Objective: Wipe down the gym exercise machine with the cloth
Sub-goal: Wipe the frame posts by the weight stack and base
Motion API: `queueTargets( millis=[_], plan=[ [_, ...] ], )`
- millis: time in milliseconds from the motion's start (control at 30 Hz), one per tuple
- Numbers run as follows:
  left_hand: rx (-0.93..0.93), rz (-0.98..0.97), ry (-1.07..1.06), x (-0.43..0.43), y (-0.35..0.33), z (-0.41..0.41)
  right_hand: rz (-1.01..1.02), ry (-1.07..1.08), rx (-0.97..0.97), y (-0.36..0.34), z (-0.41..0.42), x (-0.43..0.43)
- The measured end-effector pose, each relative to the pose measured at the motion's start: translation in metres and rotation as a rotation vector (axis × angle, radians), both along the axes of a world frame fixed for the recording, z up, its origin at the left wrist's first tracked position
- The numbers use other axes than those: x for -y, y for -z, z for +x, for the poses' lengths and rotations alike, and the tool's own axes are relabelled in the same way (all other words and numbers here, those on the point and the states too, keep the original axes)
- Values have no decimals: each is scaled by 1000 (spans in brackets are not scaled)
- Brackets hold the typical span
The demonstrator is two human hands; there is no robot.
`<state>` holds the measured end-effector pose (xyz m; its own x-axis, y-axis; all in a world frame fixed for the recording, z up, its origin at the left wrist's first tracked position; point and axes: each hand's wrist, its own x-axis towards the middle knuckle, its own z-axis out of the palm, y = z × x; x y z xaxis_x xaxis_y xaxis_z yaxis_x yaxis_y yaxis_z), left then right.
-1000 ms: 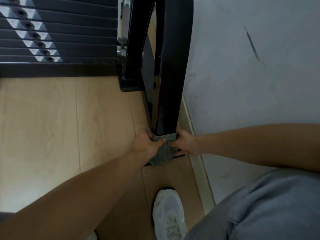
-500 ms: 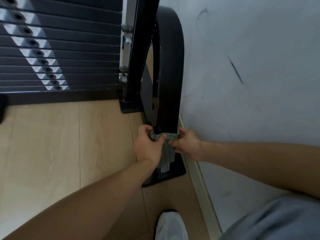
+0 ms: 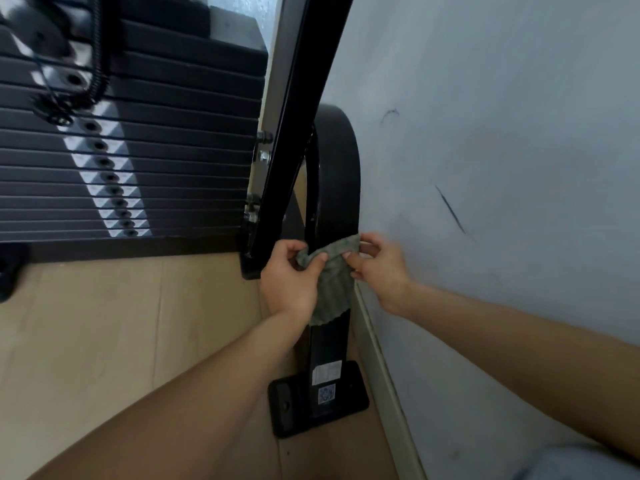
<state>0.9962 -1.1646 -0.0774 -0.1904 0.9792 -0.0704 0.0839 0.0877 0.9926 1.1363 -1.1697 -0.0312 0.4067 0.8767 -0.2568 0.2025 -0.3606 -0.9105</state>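
1. The grey-green cloth (image 3: 333,282) is lying across the front face of the curved black frame post (image 3: 337,188) in the middle of the frame. Its upper edge is being pulled taut like a strap, and the rest is hanging down over the post.
2. The left hand (image 3: 289,275) is pinching the cloth's left end between thumb and curled fingers, just left of the post.
3. The right hand (image 3: 379,268) is pinching the right end, squeezed between the post and the grey wall (image 3: 485,133).
4. The post's long axis is running from the foot plate (image 3: 287,410) at lower centre up towards the middle, then arching away. The cloth is sitting crosswise to that axis with one hand on each side, both equally near.
5. Judging from this, the next stroke is going to be a slide along the post. The bare stretch below, carrying a QR sticker (image 3: 326,393), and the arch above are both looking unwiped.
6. The wall is leaving the right hand little room.
7. The weight stack (image 3: 156,174) is filling the upper left.
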Motion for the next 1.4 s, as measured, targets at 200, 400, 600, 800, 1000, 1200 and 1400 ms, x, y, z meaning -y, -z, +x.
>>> queueTargets(
  millis=[200,400,600,800,1000,1200,1400],
  plan=[
    [55,-17,-62,-34,-29,1,102,-90,110,-29,0,-27],
    [173,8,-153,-68,-66,5,229,-78,266,-59,-3,-57],
    [326,40,-141,-91,-85,-6,358,-22,444,-92,-7,-73],
    [429,63,200,-95,-98,-46,333,-242,-38,-115,-26,-59],
    [476,40,543,-90,-102,-73,251,-473,-148,-115,-40,-52],
    [525,-157,113,-96,-72,-68,306,-511,948,-106,-17,-56],
    [933,-226,118,-97,-63,-44,64,-716,1259,-79,-7,-49]
  ],
)
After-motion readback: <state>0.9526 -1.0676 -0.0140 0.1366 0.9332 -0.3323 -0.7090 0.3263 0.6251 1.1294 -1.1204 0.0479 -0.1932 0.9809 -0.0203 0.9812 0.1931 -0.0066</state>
